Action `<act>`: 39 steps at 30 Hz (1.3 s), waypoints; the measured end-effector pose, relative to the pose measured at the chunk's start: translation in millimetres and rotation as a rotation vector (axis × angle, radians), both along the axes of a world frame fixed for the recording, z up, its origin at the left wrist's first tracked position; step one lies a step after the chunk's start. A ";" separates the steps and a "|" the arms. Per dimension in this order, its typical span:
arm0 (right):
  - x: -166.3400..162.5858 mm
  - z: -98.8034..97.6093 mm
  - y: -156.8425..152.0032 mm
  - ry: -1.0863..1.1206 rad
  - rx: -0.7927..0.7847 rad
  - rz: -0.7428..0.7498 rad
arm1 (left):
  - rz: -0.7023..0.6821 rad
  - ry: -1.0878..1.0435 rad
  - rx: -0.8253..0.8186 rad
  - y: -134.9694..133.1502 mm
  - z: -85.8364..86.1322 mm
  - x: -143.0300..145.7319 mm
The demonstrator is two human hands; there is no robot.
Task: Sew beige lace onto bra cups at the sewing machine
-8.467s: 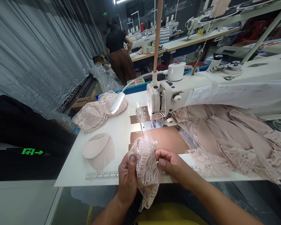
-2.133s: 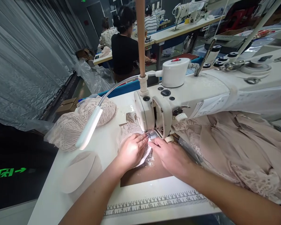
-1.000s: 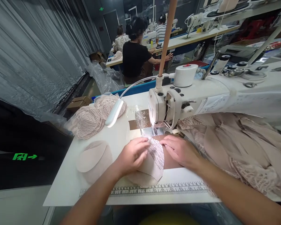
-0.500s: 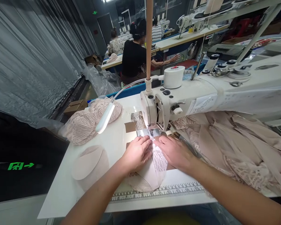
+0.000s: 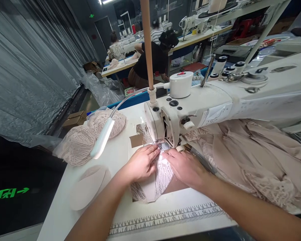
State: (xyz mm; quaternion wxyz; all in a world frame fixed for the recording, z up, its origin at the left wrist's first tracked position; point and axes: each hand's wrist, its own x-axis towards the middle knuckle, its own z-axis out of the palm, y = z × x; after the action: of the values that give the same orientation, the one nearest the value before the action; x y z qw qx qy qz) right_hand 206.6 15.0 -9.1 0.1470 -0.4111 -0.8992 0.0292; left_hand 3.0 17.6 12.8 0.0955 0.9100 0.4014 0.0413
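A beige lace piece [image 5: 164, 175] with a smooth panel lies under the needle end of a white sewing machine [image 5: 154, 122]. My left hand [image 5: 141, 163] presses on its left side, fingers together and pointing at the presser foot. From the right, my right hand [image 5: 187, 166] has its thumb and forefinger on the lace edge close to the needle. Both hands are closed on the fabric, the edge between them partly hidden by the fingers. A smooth beige oval piece [image 5: 86, 189] rests on the table left of my left forearm.
Lace cups [image 5: 81, 144] are piled at the table's left, below a lamp head [image 5: 102, 139]. Beige lace fabric [image 5: 240, 154] is heaped right of the needle. A printed ruler [image 5: 165, 219] runs along the front edge. Beyond the machine, a co-worker [image 5: 154, 60] bends over.
The lace piece has moved up towards the needle, and both hands with it. My view has shifted a little. The co-worker in black has gone from sitting upright to bending down rightwards.
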 end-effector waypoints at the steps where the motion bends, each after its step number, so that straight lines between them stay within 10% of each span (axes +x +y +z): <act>1: 0.8 0.4 0.1 0.005 -0.007 0.012 | -0.009 -0.001 -0.004 0.7 -0.5 -2.0; 19: 21.8 -3.1 6.9 0.313 -0.233 0.100 | 0.244 -0.275 0.017 -34.3 1.1 7.7; 25: 18.2 14.7 -3.1 0.102 -0.262 0.324 | 0.298 -0.400 -0.123 -33.6 8.6 1.4; 39: 31.9 1.6 -31.7 -0.063 -0.074 0.271 | -0.065 -0.073 0.120 -45.4 -4.2 4.9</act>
State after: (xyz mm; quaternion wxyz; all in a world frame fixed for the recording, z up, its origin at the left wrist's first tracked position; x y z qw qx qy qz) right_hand 238.5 -16.7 -7.4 0.0981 -0.2917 -0.9490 0.0689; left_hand 7.9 -27.9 8.6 0.0565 0.9244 0.3649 0.0953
